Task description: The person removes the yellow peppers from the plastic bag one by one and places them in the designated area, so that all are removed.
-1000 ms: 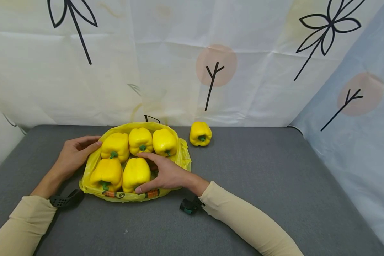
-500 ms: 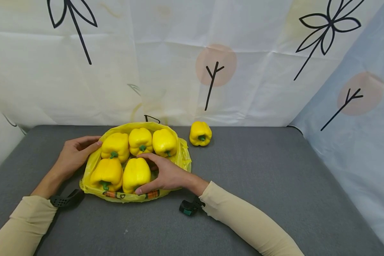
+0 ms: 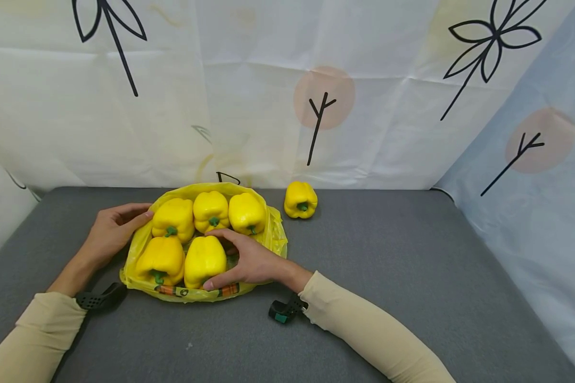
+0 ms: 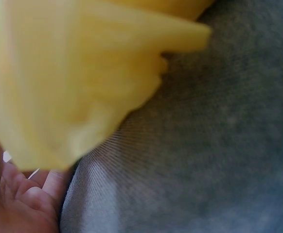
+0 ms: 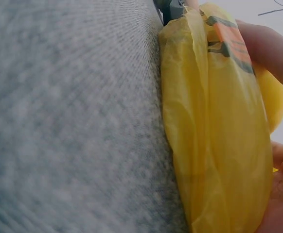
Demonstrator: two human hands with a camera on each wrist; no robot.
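Observation:
Several yellow bell peppers with green stems sit in a yellow plastic bag [image 3: 268,242], its mouth spread wide on the grey table. My right hand [image 3: 251,260] reaches over the bag's right side and holds the front-middle bell pepper [image 3: 204,260], thumb at its front and fingers behind. In the right wrist view, the bag's wall [image 5: 219,145] covers most of that pepper. My left hand [image 3: 112,231] touches the bag's left rim, beside the back-left bell pepper [image 3: 173,219]. Some of its fingertips are hidden. The left wrist view shows its palm [image 4: 29,204] below the bag's side.
One loose bell pepper [image 3: 300,200] stands on the grey table [image 3: 388,255], right of the bag near the back edge. A white patterned cloth [image 3: 268,106] hangs behind the table, and a bluish one [image 3: 546,213] on the right.

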